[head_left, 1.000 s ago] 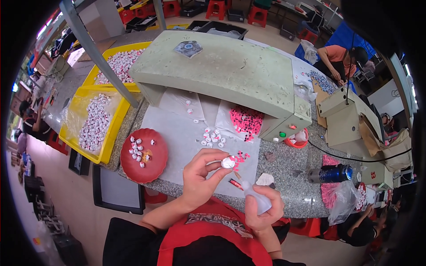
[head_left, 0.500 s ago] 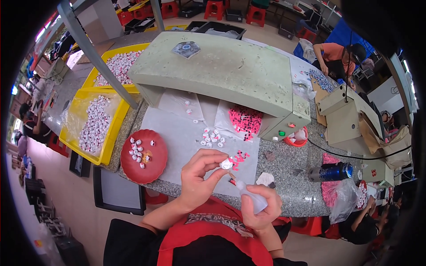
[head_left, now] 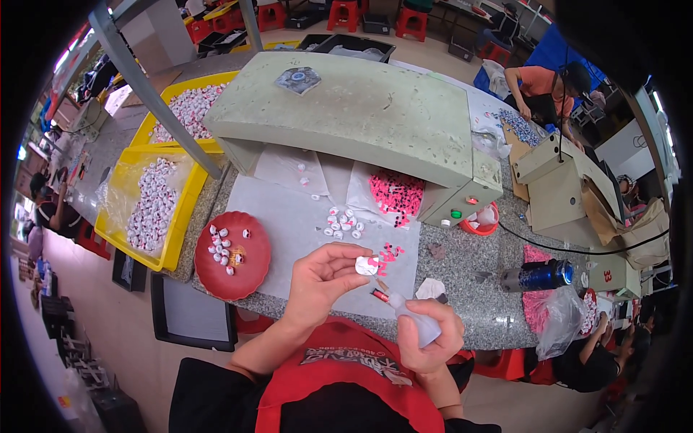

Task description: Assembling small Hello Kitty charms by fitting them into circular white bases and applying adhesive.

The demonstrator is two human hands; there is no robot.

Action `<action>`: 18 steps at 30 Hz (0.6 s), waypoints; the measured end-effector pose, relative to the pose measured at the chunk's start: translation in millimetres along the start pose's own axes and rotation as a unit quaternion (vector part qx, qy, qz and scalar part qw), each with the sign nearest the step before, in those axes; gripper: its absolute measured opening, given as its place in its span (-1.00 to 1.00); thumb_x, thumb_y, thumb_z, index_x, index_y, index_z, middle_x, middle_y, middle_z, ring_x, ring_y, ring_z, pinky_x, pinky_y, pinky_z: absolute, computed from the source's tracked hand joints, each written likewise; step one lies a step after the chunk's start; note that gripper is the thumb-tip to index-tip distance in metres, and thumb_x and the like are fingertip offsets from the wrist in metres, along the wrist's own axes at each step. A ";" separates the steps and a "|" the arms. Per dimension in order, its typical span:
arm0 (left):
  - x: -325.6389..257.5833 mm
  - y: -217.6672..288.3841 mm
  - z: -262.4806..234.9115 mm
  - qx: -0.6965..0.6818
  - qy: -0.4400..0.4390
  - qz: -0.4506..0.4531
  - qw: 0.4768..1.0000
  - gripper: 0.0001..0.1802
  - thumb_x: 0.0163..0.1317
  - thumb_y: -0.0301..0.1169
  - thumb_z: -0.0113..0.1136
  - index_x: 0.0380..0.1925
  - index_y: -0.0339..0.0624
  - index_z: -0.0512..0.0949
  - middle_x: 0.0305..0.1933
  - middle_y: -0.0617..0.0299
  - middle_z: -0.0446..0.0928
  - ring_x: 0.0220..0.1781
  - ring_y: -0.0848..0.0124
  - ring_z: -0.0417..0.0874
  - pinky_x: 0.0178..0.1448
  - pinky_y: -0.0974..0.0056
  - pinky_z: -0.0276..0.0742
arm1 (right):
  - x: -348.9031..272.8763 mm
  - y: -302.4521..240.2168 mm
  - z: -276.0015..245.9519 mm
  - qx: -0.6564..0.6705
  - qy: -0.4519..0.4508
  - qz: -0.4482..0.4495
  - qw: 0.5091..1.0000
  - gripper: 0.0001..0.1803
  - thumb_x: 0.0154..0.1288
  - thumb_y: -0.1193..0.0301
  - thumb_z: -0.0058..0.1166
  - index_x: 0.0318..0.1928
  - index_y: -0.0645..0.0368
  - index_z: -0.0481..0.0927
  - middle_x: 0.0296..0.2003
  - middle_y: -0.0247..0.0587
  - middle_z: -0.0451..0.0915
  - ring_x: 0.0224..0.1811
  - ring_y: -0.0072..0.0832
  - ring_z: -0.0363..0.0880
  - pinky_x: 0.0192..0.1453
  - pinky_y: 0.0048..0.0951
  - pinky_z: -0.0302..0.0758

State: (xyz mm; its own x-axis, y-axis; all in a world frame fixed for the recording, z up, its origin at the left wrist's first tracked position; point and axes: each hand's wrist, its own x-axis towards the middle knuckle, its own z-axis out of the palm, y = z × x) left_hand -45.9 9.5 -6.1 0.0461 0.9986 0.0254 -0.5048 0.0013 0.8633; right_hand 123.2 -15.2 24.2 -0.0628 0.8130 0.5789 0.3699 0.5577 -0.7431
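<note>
- And the change: the squeeze bottle [head_left: 424, 330] eases back to the right from half a second ago, its thin nozzle [head_left: 382, 287] now a little farther from the white piece [head_left: 367, 265].
- The piece turns too, a broader, flatter pale face showing; with a gap between them, the nozzle seems to be applying nothing at this instant.
- Left hand [head_left: 317, 283]: thumb and fingertips pinch that piece, up over the front of the white sheet [head_left: 278, 209].
- Right hand [head_left: 437, 335]: wrapped around the bottle, nozzle angled up and leftward; whether it squeezes, I cannot tell.
- Just beyond the piece, loose pink bits [head_left: 390, 254] lie scattered; farther back sits a cluster of white pieces [head_left: 344, 224].
- Off left, the red dish [head_left: 216, 283] carries more of them, and the yellow tray [head_left: 186, 220] is heaped.
- Crowding the nozzle: a small red-and-dark stick [head_left: 380, 294], right beside it, and a pale scrap [head_left: 431, 289] beyond the right hand.
- Behind, the pale green hood [head_left: 346, 115] roofs the sheet's far end, overhanging a pink-and-black pile [head_left: 397, 195].
</note>
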 end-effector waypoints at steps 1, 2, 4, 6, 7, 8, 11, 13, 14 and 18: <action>-0.3 0.1 -0.6 -0.004 -0.002 -0.010 1.000 -0.64 -0.04 -0.79 0.08 -0.16 -0.43 0.39 -0.09 0.00 0.46 -0.05 0.34 0.52 0.02 0.35 0.49 | 0.2 0.1 0.2 0.002 -0.005 -0.003 1.000 -0.78 -0.17 0.57 0.13 -0.39 0.30 0.51 -0.57 -0.09 0.55 -0.57 -0.33 0.57 -0.46 -0.49 0.49; -0.6 0.7 -0.6 -0.004 -0.001 -0.011 1.000 -0.64 -0.04 -0.79 0.08 -0.16 -0.43 0.39 -0.09 0.00 0.46 -0.05 0.34 0.52 0.02 0.35 0.49 | 0.3 0.0 0.5 0.002 -0.006 -0.002 1.000 -0.78 -0.17 0.57 0.13 -0.39 0.30 0.51 -0.57 -0.09 0.55 -0.57 -0.33 0.57 -0.46 -0.49 0.49; -0.5 2.3 0.7 -0.013 0.006 -0.031 0.999 -0.62 -0.10 -0.81 0.09 -0.20 -0.41 0.40 -0.10 -0.01 0.47 -0.01 0.28 0.51 0.02 0.32 0.47 | 1.3 -0.8 -0.1 0.005 -0.008 -0.007 1.000 -0.78 -0.17 0.58 0.13 -0.38 0.30 0.50 -0.57 -0.10 0.55 -0.58 -0.33 0.57 -0.46 -0.49 0.48; 0.0 2.4 0.0 -0.012 0.006 -0.030 0.999 -0.62 -0.10 -0.81 0.09 -0.20 -0.41 0.40 -0.10 -0.01 0.47 -0.01 0.27 0.51 0.02 0.32 0.47 | 1.9 -0.5 -0.8 0.002 -0.004 -0.005 1.000 -0.78 -0.17 0.58 0.13 -0.39 0.30 0.50 -0.57 -0.10 0.55 -0.58 -0.33 0.57 -0.46 -0.49 0.48; 0.2 2.2 -0.5 -0.011 0.007 -0.029 0.999 -0.62 -0.11 -0.81 0.09 -0.20 -0.41 0.40 -0.10 -0.01 0.47 -0.01 0.27 0.51 0.02 0.32 0.47 | 2.0 -0.1 -1.2 0.000 -0.001 -0.004 1.000 -0.78 -0.17 0.58 0.13 -0.39 0.30 0.50 -0.57 -0.11 0.55 -0.58 -0.33 0.56 -0.46 -0.49 0.49; 0.3 1.9 -1.0 -0.011 0.006 -0.030 0.999 -0.62 -0.11 -0.81 0.09 -0.20 -0.41 0.40 -0.10 -0.01 0.47 -0.01 0.27 0.51 0.02 0.32 0.47 | 2.0 0.6 -1.7 0.000 0.000 -0.003 1.000 -0.78 -0.17 0.58 0.13 -0.39 0.30 0.50 -0.57 -0.11 0.55 -0.58 -0.33 0.56 -0.46 -0.49 0.49; 0.3 1.5 -1.2 -0.012 0.013 -0.028 0.999 -0.62 -0.11 -0.81 0.09 -0.20 -0.41 0.40 -0.11 -0.01 0.47 -0.01 0.26 0.51 0.02 0.32 0.47 | 1.8 1.1 -3.4 -0.010 0.002 -0.003 1.000 -0.79 -0.16 0.57 0.13 -0.39 0.30 0.50 -0.57 -0.12 0.55 -0.57 -0.33 0.57 -0.44 -0.49 0.50; 1.0 1.3 -0.9 -0.002 0.018 -0.024 1.000 -0.62 -0.12 -0.82 0.09 -0.21 -0.41 0.40 -0.11 0.00 0.47 -0.01 0.25 0.51 0.02 0.32 0.47 | 3.0 -0.8 -4.9 -0.012 -0.014 -0.001 1.000 -0.80 -0.16 0.57 0.12 -0.40 0.30 0.50 -0.57 -0.12 0.56 -0.55 -0.33 0.59 -0.42 -0.49 0.51; 1.2 0.8 -1.0 -0.002 0.017 -0.025 1.000 -0.62 -0.12 -0.82 0.09 -0.21 -0.41 0.40 -0.11 0.00 0.47 -0.01 0.25 0.51 0.02 0.32 0.47 | 3.5 -1.5 -5.4 -0.012 -0.013 0.000 1.000 -0.80 -0.16 0.57 0.12 -0.40 0.30 0.50 -0.57 -0.12 0.56 -0.55 -0.33 0.59 -0.42 -0.49 0.51; 2.8 -1.1 -0.7 0.002 0.008 -0.026 1.000 -0.62 -0.11 -0.82 0.08 -0.21 -0.40 0.41 -0.11 0.00 0.47 -0.02 0.27 0.51 0.03 0.32 0.47 | 4.0 0.5 -5.9 0.002 -0.024 0.022 0.999 -0.80 -0.13 0.56 0.12 -0.38 0.30 0.51 -0.56 -0.13 0.57 -0.53 -0.36 0.60 -0.41 -0.49 0.51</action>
State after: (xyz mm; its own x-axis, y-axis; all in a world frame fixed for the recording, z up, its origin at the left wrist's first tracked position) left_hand -45.8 12.3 -7.3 0.0586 0.9979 -0.0272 -0.4983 0.0529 0.8654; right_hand 128.6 -12.7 28.1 -0.0906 0.8434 0.5297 0.3700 0.5223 -0.7683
